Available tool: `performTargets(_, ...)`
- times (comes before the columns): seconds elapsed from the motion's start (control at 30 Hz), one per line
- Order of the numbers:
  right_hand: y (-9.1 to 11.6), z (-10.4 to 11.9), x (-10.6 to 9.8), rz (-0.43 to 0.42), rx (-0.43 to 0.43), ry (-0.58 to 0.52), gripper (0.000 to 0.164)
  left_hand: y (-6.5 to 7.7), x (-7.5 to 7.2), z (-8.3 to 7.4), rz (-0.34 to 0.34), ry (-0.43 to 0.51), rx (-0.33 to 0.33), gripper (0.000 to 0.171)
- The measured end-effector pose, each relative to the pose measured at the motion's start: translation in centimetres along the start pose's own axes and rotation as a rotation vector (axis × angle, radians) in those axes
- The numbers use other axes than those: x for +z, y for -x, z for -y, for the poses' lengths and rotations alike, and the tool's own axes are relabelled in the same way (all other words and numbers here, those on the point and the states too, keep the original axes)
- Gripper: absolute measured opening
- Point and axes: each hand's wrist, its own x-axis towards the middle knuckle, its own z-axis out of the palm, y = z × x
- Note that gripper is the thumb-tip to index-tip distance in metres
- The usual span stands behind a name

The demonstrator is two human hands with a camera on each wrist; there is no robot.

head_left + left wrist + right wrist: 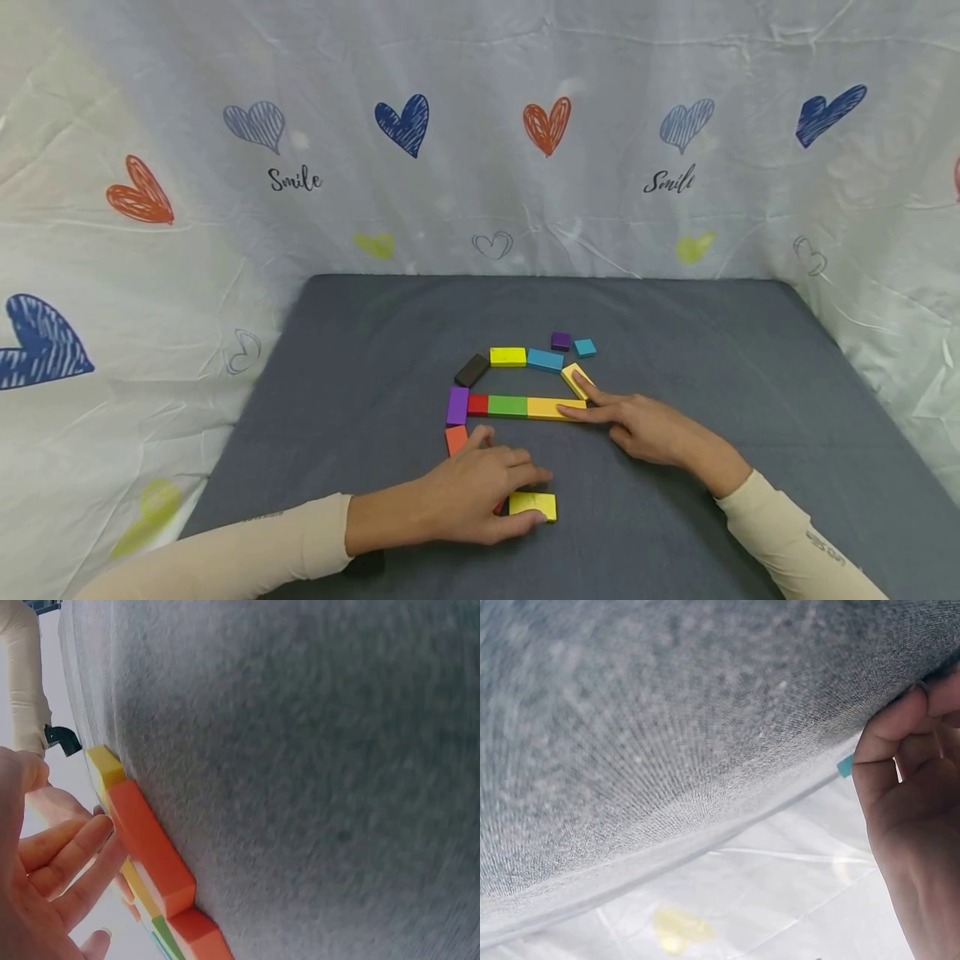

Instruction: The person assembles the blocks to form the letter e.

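My left hand (480,492) reaches over the near end of a row of flat coloured blocks. Its thumb lies at the near edge of a yellow block (534,505), while the other fingers extend beyond the block's far side. In the left wrist view, the fingers are beside a long orange-red block (150,847). My right hand (648,427) has two fingers extended. One touches a slanted pale-yellow block (574,377); the other rests on the end of a long yellow block (542,407). The right wrist view shows its other fingers bent.
Joined to the long yellow block are a green block (507,406), a red one (477,405) and an upright purple one (457,406). A black block (472,370), a yellow one (507,357) and a blue one (545,360) curve above. Small purple (560,341) and teal (585,347) blocks lie behind.
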Motion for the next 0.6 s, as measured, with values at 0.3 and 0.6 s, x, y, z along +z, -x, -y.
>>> performTargets(0.3, 0.0, -0.1, 0.0, 0.0, 0.003, 0.012, 0.084, -0.4, -0.6, 0.1, -0.103, 0.051, 0.023, 0.047)
performTargets(0.6, -0.1, -0.3, 0.0, 0.019, 0.006, -0.014, 0.085, -1.4, -2.5, 0.9, -0.207, 0.041, 0.009, 0.047)
